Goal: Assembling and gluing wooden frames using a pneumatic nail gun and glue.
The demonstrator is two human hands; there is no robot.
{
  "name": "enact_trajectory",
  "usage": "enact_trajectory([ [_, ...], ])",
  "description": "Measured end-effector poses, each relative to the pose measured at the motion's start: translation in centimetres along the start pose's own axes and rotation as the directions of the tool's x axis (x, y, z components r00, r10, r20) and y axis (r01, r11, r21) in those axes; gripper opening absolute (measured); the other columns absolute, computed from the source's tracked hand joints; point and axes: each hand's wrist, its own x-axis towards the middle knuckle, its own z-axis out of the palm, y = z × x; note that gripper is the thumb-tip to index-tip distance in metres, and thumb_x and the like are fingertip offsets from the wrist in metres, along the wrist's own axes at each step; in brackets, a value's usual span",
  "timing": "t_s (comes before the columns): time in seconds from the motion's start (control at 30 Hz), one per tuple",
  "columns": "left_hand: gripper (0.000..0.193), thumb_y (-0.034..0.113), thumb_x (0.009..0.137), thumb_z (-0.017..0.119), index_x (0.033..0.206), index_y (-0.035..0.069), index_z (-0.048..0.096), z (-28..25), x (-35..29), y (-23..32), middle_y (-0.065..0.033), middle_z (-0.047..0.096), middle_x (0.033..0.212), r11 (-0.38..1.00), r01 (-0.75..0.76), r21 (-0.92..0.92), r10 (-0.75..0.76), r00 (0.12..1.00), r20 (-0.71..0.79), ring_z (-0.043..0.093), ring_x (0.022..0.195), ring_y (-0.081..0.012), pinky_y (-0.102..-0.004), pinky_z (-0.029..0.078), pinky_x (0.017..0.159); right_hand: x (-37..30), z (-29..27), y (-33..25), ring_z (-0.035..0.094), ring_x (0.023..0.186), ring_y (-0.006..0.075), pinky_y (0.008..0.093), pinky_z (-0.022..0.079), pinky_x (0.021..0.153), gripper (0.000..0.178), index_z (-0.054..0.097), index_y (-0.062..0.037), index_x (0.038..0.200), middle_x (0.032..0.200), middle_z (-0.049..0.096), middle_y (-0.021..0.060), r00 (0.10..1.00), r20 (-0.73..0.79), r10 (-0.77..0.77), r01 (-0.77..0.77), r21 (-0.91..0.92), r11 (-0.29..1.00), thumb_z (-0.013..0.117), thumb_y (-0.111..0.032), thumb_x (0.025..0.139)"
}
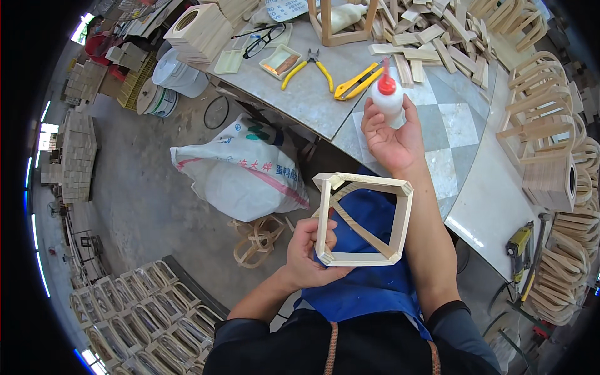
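Observation:
My left hand (pixel 310 249) is closed round the left side of a pale wooden frame (pixel 362 258), held up in front of my blue apron (pixel 367 215). The frame is roughly square, with blocks at its corners and a curved strip running behind the opening. Out over the table, my right hand (pixel 395 134) grips a white squeeze bottle (pixel 387 103) with a red cap and a thin nozzle pointing away from me. A yellow utility knife (pixel 357 81) lies just left of the bottle. Beside it are yellow-handled cutters (pixel 309 70).
Loose wooden strips (pixel 447 47) are heaped at the table's back. Glasses (pixel 264 40) and a small tray (pixel 281 61) lie near its left edge. Stacked wooden frames (pixel 544 119) line the right side, by a hammer (pixel 536 259). A white sack (pixel 240 172) stands on the floor.

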Motion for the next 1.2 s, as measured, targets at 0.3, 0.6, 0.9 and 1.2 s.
enact_trajectory([
  [0.3,0.081,0.003,0.072,0.094,0.138,0.002,0.047,1.6,-1.0,0.8,0.0026,0.049,0.084,0.994,-0.019,0.108,0.02,1.0,-0.009,0.051,0.071,-0.0076,-0.0192,0.044,0.065,-9.0,0.5,-1.7,0.059,0.096,0.0214,0.0288,0.054,0.077,0.068,0.043,0.0064,0.14,0.119,0.059,0.0183,0.919,0.179,-0.35,0.39,-0.291,0.874,0.074,-0.033,0.095],
  [0.6,0.084,0.006,0.069,0.097,0.139,0.002,0.051,5.7,2.8,4.4,-0.0021,0.057,0.102,0.995,0.004,0.103,-0.023,0.984,0.176,0.056,0.079,-0.0096,-0.0203,0.05,0.074,-25.7,0.0,-4.4,0.056,0.109,0.0282,0.0346,0.052,0.086,0.094,0.036,0.004,0.152,0.135,0.052,0.023,0.672,0.516,-0.531,0.736,-0.54,0.408,0.084,-0.043,0.086],
  [0.9,0.095,0.013,0.06,0.105,0.138,0.001,0.054,10.9,9.7,9.5,-0.0027,0.059,0.106,0.975,-0.221,-0.01,0.205,0.889,0.41,0.058,0.087,-0.0111,-0.024,0.052,0.084,-36.9,1.0,-1.7,0.051,0.122,0.0291,0.0366,0.051,0.095,0.11,0.034,0.0022,0.156,0.137,0.051,0.0192,0.241,0.666,-0.706,0.873,-0.466,-0.142,0.088,-0.053,0.078],
  [1.2,0.098,0.018,0.054,0.107,0.135,0.002,0.054,15.8,11.0,5.6,0.0072,0.044,0.075,0.976,-0.218,-0.022,0.206,0.875,0.438,0.039,0.065,-0.0064,-0.0201,0.032,0.061,-39.3,0.3,-0.6,0.054,0.126,0.0259,0.0374,0.051,0.1,0.115,0.041,-0.0056,0.155,0.133,0.055,0.0149,0.109,0.842,-0.528,0.662,-0.457,-0.593,0.09,-0.065,0.07],
])
